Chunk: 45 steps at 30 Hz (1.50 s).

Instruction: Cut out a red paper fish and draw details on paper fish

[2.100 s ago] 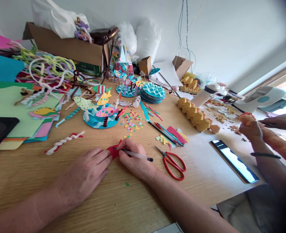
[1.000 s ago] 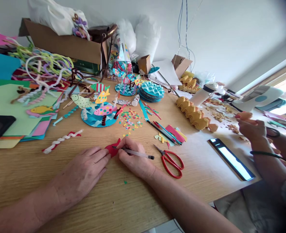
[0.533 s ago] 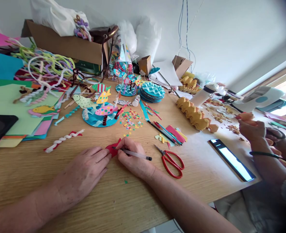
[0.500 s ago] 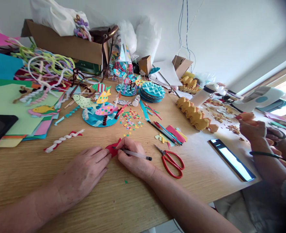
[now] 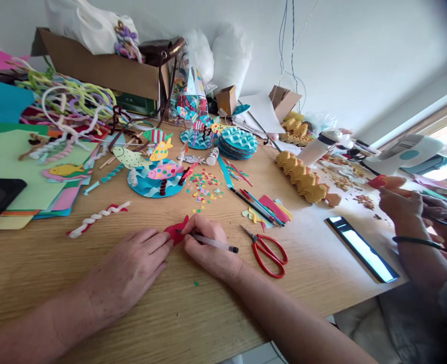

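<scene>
A small red paper fish lies on the wooden table in front of me. My left hand rests flat, its fingertips on the left edge of the paper. In my right hand is a pen with a clear barrel and a black end cap, its tip on the red paper. Red-handled scissors lie just right of my right hand. Beyond the hands, a blue wavy paper disc carries several decorated paper fish, among them a pink spotted fish. Colored paper dots are scattered beside it.
Pens and paper scraps lie beyond the scissors. Coloured paper sheets and pipe cleaners fill the left. At right are a yellow egg carton, a lit phone and another person's hands holding an orange-red piece.
My hands and the pen stay almost in place on the red paper. The other person's hands at the right have shifted slightly.
</scene>
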Each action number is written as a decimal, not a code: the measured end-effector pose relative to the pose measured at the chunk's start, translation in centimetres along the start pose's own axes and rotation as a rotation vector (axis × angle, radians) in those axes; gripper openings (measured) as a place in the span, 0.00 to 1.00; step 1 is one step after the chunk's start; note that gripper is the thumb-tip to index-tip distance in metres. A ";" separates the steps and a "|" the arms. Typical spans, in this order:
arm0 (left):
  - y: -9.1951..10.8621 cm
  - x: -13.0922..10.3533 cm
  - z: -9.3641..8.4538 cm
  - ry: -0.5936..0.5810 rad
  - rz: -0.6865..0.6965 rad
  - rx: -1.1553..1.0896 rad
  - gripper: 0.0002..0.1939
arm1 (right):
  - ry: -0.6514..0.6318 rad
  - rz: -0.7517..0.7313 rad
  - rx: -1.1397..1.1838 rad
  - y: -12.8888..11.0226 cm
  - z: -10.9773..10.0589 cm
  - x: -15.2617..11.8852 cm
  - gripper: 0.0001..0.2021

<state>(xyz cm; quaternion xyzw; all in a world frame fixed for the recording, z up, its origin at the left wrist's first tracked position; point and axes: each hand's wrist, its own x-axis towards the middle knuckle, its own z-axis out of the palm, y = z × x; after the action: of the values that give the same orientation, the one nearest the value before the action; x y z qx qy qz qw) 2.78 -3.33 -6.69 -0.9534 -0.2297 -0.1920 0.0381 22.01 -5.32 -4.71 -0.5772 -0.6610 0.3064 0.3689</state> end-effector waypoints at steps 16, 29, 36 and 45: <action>0.2 0.3 -0.4 -0.044 -0.040 -0.052 0.19 | 0.005 0.041 0.042 0.2 -0.1 -0.1 0.05; 0.1 0.3 -0.3 -0.031 -0.012 0.006 0.19 | -0.012 0.061 0.003 -0.2 -0.2 0.0 0.05; 0.2 0.3 -0.4 -0.030 -0.020 -0.003 0.18 | -0.005 0.040 -0.016 -0.3 -0.3 -0.1 0.06; 0.2 0.3 -0.2 -0.034 -0.064 -0.065 0.20 | -0.030 0.055 0.012 -0.6 -0.4 -0.1 0.06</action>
<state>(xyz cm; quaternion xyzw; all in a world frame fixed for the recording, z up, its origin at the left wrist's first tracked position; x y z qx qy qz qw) 3.05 -3.46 -6.38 -0.9494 -0.2545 -0.1840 -0.0029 22.06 -5.47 -4.03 -0.5882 -0.6484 0.3290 0.3540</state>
